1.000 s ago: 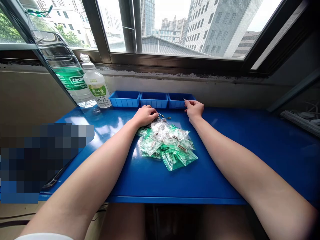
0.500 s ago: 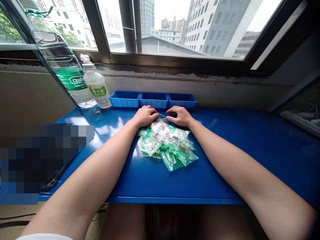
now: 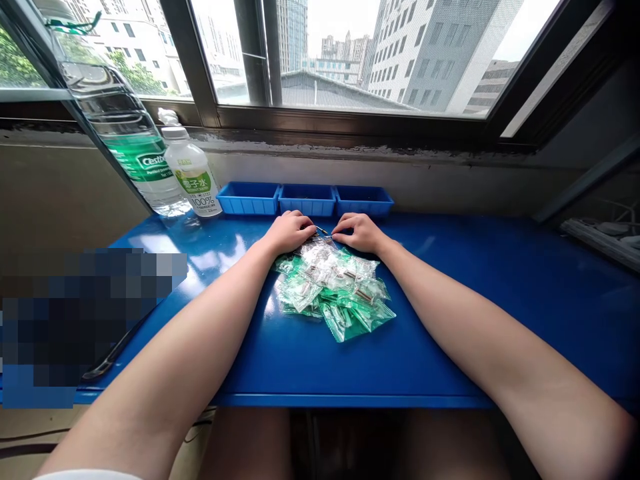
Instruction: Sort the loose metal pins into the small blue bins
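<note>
A pile of small clear and green plastic bags (image 3: 335, 287) with short brownish metal pins inside lies on the blue table (image 3: 350, 373). At the pile's far left edge rests my left hand (image 3: 290, 231), fingers curled and thumb drawn in; what lies under the fingers is hidden. Across the pile's far right edge, my right hand (image 3: 361, 233) has thumb and forefinger pinched together. Between both sets of fingertips runs a thin dark pin (image 3: 321, 231) with a light spot. Its right end meets the right-hand pinch; its left end reaches the left fingers.
Behind the hands stand three blue bins, left (image 3: 249, 200), middle (image 3: 307, 201) and right (image 3: 364, 201), in a row along the wall. A coconut water bottle (image 3: 193, 177) and a large water bottle (image 3: 135, 153) stand at the left. Blurred blocks cover something at the left edge.
My right thumb and forefinger have closed together at the thin pin's end. My left hand and the bags have stayed in place; the view has shifted very slightly.
</note>
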`<state>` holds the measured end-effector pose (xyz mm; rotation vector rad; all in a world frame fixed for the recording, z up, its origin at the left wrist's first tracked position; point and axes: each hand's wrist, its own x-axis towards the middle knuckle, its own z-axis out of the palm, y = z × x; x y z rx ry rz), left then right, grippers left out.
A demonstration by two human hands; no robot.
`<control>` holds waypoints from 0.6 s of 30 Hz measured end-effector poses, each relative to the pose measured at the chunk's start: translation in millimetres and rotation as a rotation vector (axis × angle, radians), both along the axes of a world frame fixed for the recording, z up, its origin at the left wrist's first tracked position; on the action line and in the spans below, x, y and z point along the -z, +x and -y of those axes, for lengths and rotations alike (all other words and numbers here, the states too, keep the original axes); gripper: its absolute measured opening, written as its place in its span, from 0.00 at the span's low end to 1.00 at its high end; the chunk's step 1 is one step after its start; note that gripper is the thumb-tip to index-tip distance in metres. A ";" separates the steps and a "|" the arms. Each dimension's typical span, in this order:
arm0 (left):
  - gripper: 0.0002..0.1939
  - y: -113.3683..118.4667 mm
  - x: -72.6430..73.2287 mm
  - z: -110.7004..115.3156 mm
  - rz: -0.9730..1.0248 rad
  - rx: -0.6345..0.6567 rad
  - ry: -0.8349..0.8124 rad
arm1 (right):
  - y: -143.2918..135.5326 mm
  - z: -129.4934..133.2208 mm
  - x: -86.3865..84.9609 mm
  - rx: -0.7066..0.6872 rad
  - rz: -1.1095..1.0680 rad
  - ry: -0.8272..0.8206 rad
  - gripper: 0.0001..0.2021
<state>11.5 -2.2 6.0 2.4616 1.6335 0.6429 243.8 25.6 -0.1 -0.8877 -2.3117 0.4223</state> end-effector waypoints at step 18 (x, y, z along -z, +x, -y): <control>0.21 -0.1 0.3 -0.5 0.005 -0.001 -0.002 | 0.6 -14.3 3.5 0.280 -0.448 -0.331 0.08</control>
